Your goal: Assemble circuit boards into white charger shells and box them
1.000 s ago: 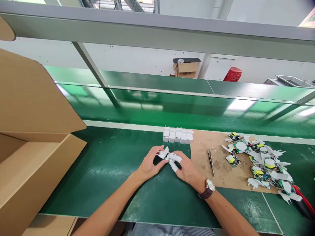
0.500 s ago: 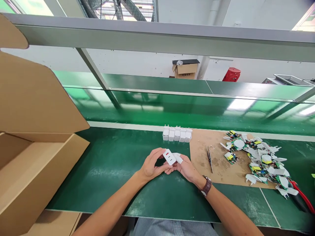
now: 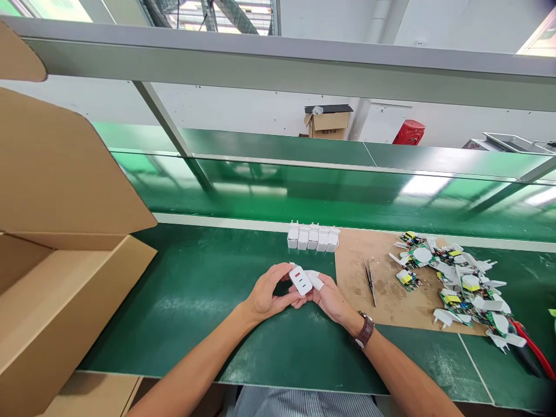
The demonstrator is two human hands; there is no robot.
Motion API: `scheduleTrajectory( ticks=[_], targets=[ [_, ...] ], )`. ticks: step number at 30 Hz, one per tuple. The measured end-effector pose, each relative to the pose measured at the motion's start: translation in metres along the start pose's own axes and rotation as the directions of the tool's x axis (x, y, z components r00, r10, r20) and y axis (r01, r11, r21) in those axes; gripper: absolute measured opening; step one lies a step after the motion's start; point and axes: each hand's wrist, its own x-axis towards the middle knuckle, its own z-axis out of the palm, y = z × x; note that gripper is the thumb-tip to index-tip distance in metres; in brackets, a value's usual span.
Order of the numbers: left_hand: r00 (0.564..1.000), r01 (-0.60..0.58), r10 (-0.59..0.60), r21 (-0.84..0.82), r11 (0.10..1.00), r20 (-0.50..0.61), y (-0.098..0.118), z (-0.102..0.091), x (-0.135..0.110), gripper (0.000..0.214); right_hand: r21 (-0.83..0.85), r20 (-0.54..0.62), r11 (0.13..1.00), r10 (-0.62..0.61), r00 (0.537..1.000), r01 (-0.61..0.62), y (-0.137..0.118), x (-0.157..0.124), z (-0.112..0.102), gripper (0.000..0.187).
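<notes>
over the green counter [image 3: 182, 336], from where i stand, a white block [image 3: 301, 280] with a red slot on its face is held up between two hands. the left hand [image 3: 264, 293] has its grip pinching the block from one side; the right hand [image 3: 332, 299], white covers [image 3: 315, 279] on its fingers, has its grip pinching the other. behind them stand white cases [image 3: 313, 237] in a row; to the right, tweezers [image 3: 370, 282] lie on a brown sheet [image 3: 354, 301] near heaped circuit boards [image 3: 471, 282].
</notes>
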Motion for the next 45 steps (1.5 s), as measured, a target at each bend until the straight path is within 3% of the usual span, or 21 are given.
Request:
scheduleTrajectory(
  ticks=[12,16,21,23,25,28,31,33,36,39,41,43,45],
  targets=[
    [0.994,0.082,-0.080,-0.025,0.996,0.068,0.000,-0.002,0.005,0.074,-0.062,-0.065,0.998,-0.024,0.998,0.020,0.002,-0.001,-0.004,0.053],
    [0.996,0.081,-0.078,-0.047,0.996,0.053,-0.005,0.001,0.008,0.088,-0.205,-0.037,0.978,-0.053,0.998,0.044,0.002,-0.001,-0.006,0.053],
    [0.986,0.168,-0.167,0.019,0.986,-0.024,0.002,-0.005,0.011,0.066,-0.475,0.008,0.868,-0.162,0.987,0.147,-0.007,-0.006,-0.002,0.050],
    [0.985,0.154,-0.143,0.107,0.982,-0.101,0.005,-0.011,0.013,0.060,-0.612,0.019,0.762,-0.251,0.968,0.210,-0.020,-0.012,-0.004,0.043],
    [0.988,0.109,-0.085,0.197,0.974,-0.128,0.003,-0.017,0.014,0.063,-0.782,0.044,0.578,-0.324,0.945,0.234,-0.039,-0.022,-0.011,0.036],
    [0.995,-0.049,0.069,0.260,0.964,-0.067,-0.004,-0.020,0.013,0.073,-0.970,0.124,0.149,-0.379,0.917,0.192,-0.070,-0.046,-0.034,0.045],
    [0.987,-0.156,0.141,0.233,0.960,0.077,-0.006,-0.016,0.011,0.076,-0.973,0.142,-0.226,-0.382,0.913,0.057,-0.087,-0.076,-0.065,0.058],
    [0.971,-0.185,0.151,0.184,0.965,0.186,-0.004,-0.011,0.008,0.075,-0.927,0.132,-0.375,-0.364,0.922,-0.015,-0.085,-0.094,-0.085,0.056],
    [0.943,-0.167,0.126,0.108,0.980,0.308,-0.001,-0.005,0.005,0.074,-0.876,0.154,-0.483,-0.292,0.944,-0.006,-0.074,-0.111,-0.107,0.052],
    [0.924,-0.102,0.065,0.076,0.992,0.377,0.000,-0.003,0.002,0.072,-0.886,0.197,-0.461,-0.268,0.943,0.054,-0.067,-0.116,-0.114,0.045],
    [0.919,-0.066,0.033,0.072,0.995,0.393,0.000,-0.003,0.002,0.069,-0.928,0.207,-0.363,-0.314,0.927,0.085,-0.066,-0.114,-0.108,0.041],
    [0.922,-0.052,0.022,0.068,0.996,0.388,0.001,-0.003,0.002,0.066,-0.980,0.160,-0.177,-0.429,0.889,0.091,-0.066,-0.107,-0.092,0.034],
    [0.923,-0.056,0.029,0.060,0.997,0.383,0.002,-0.004,0.002,0.065,-0.990,0.045,0.089,-0.539,0.841,0.109,-0.064,-0.097,-0.071,0.027]
  ],
)
